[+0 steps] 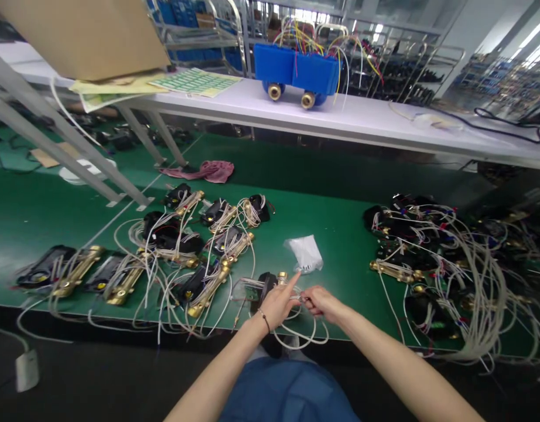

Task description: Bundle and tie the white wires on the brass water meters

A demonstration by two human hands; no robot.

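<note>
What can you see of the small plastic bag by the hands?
The plastic bag looks thin, whitish, translucent and crumpled. It lies on the green bench top, just beyond the left hand, whose index finger points at its near edge; whether they touch isn't clear. Small dark and light bits show along that edge, too small to identify. Any seal or opening can't be made out.
</note>
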